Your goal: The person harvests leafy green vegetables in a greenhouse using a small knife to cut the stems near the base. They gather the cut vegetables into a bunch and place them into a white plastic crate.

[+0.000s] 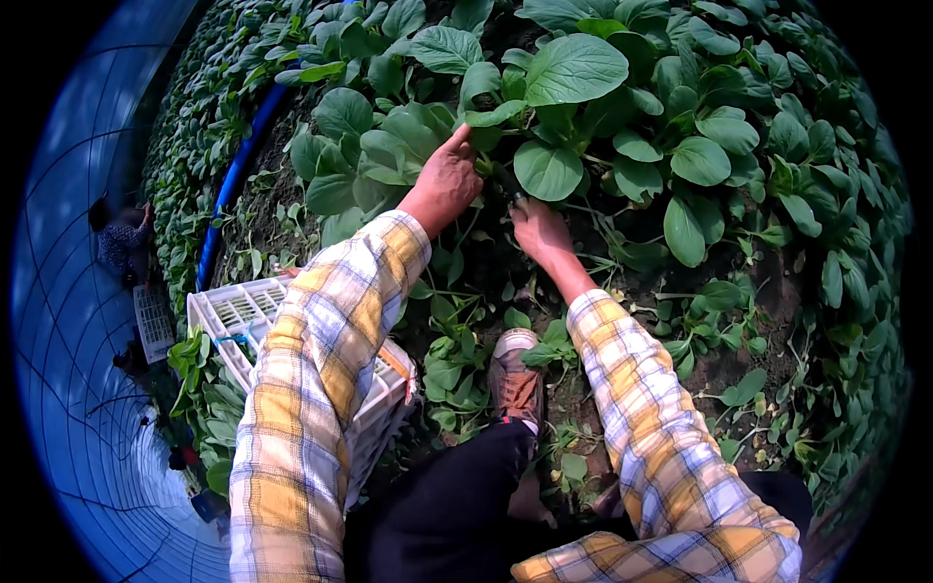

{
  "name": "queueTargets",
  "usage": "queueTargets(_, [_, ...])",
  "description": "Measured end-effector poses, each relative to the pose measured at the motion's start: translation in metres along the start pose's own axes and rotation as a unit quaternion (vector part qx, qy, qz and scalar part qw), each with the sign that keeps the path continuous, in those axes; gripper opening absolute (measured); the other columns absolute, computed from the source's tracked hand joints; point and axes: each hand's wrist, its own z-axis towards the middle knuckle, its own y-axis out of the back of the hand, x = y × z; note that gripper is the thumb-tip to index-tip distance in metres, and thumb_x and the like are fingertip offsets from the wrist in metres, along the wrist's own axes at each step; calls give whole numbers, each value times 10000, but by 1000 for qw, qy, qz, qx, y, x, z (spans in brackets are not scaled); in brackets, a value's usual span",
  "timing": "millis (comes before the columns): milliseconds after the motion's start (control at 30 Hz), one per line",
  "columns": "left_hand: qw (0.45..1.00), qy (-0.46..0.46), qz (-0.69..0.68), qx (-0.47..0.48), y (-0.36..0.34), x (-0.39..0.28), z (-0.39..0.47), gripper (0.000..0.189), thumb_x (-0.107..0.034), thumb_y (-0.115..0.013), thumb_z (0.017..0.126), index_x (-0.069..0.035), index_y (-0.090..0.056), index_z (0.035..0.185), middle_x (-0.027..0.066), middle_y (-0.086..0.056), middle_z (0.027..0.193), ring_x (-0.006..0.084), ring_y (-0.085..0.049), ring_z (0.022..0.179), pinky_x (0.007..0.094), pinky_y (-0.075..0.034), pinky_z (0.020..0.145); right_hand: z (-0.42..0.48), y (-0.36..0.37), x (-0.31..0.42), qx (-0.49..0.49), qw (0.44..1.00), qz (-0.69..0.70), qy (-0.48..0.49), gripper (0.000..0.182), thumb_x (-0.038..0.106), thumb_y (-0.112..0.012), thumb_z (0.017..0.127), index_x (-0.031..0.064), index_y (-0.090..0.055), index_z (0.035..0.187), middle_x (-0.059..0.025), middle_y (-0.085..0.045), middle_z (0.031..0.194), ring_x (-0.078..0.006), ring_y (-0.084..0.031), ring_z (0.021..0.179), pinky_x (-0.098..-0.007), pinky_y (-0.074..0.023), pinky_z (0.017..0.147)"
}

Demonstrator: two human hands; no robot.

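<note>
My left hand [448, 175] is closed at the base of a leafy green plant [404, 146], whose slightly blurred leaves spread to its left. Its fingertips are partly hidden among the foliage. Just to the right and lower, my right hand [541, 232] grips a small dark-handled tool [519, 197]; its working end is lost in shadow, so I cannot tell its exact kind. Large-leaved greens [576, 69] stand right above both hands, rooted in dark soil. The two hands are apart.
Beneath my left forearm sits a white plastic crate [240, 306]. A blue hose [240, 171] runs along the bed at left. My shoe [516, 375] stands among low plants. Farther left, another person [120, 240] is beside a white crate [151, 324], near the blue tunnel cover [65, 291].
</note>
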Motion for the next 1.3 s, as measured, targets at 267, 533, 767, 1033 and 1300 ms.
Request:
queueTargets(267, [988, 16, -54, -146, -36, -4, -18, 195, -214, -554, 693, -90, -702, 666, 140, -597, 1065, 262, -532, 1042, 520, -156, 1131, -1, 1, 6, 59, 998, -6, 16, 307, 256, -499, 870, 8, -576, 1033, -253, -608, 1048, -461, -546, 988, -493, -461, 831])
queueTargets(533, [989, 21, -20, -146, -38, -8, -11, 169, -206, -538, 678, -96, -654, 623, 82, -608, 794, 262, -506, 1078, 534, -92, 1160, 3, 10, -1, 75, 997, 1, -12, 356, 291, -516, 856, 4, -584, 1056, -285, -601, 1050, -446, -564, 1007, -480, -459, 854])
queueTargets(767, [981, 43, -111, -152, -4, 2, -39, 94, -131, -522, 737, -79, -600, 728, 89, -598, 757, 267, -538, 1036, 518, -131, 1151, -27, 21, -20, -13, 999, -10, -39, 343, 342, -543, 846, 13, -576, 938, -258, -623, 974, -444, -595, 905, -497, -472, 783])
queueTargets(1033, [941, 212, -248, -87, 76, 15, -106, 716, 36, -584, 665, -108, -394, 1341, 62, -596, 752, 249, -631, 806, 565, -361, 981, -30, 18, 0, 52, 998, 46, 10, 402, 398, -555, 854, 39, -539, 1035, -243, -618, 961, -440, -579, 935, -474, -458, 792])
queueTargets(1300, [983, 62, -170, -5, 20, -41, -82, 92, -111, -619, 652, -82, -670, 722, 174, -575, 1173, 305, -451, 1232, 502, -212, 1106, -28, -4, 15, 95, 993, -62, 23, 339, 315, -535, 869, 1, -533, 996, -275, -629, 874, -466, -595, 858, -532, -456, 759])
